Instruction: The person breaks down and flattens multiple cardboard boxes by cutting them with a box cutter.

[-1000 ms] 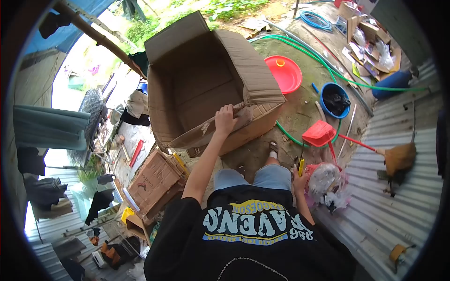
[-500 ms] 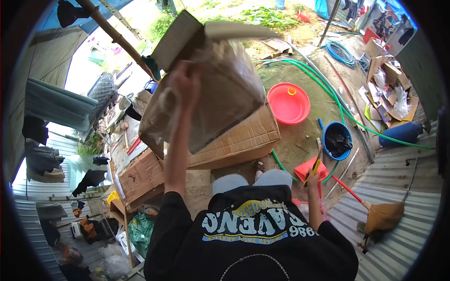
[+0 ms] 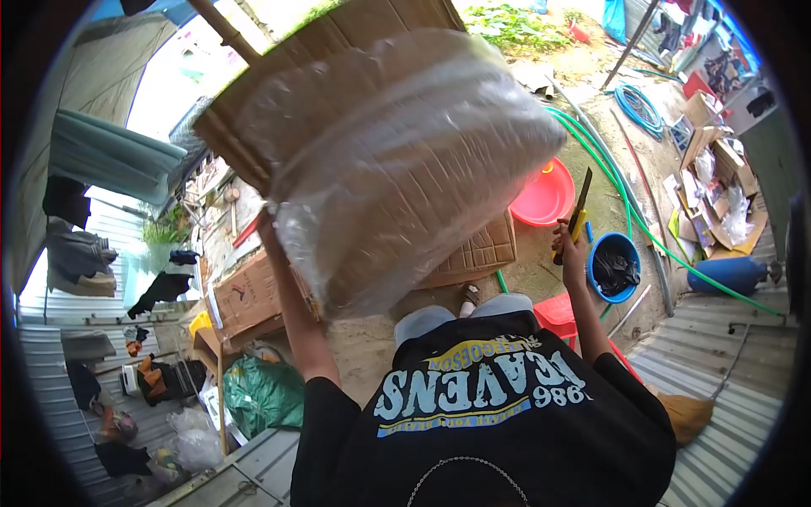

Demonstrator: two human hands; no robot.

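Note:
In front of me is a large piece of brown cardboard point(image 3: 338, 68), raised and tilted, with a clear plastic bag point(image 3: 405, 160) spread over much of it. My left hand point(image 3: 267, 225) grips its lower left edge; some of the fingers are hidden behind it. My right hand point(image 3: 571, 247) is closed round the yellow and black handle of a utility knife point(image 3: 579, 218), its long blade pointing up. The knife is to the right of the plastic and apart from it. Below the plastic, a closed cardboard box point(image 3: 477, 253) lies on the ground, partly covered from view.
Right of the box are a red basin point(image 3: 545, 201), a blue bucket point(image 3: 598, 283) holding black plastic and a red dustpan point(image 3: 555, 314). A green hose point(image 3: 625, 198) crosses the ground. Another cardboard box point(image 3: 245, 296) and a green sack point(image 3: 263, 393) are on the left.
The plastic-covered cardboard has swung up and turned, showing more of its broad face. My left hand has shifted left and down to its edge. My right hand has raised the knife.

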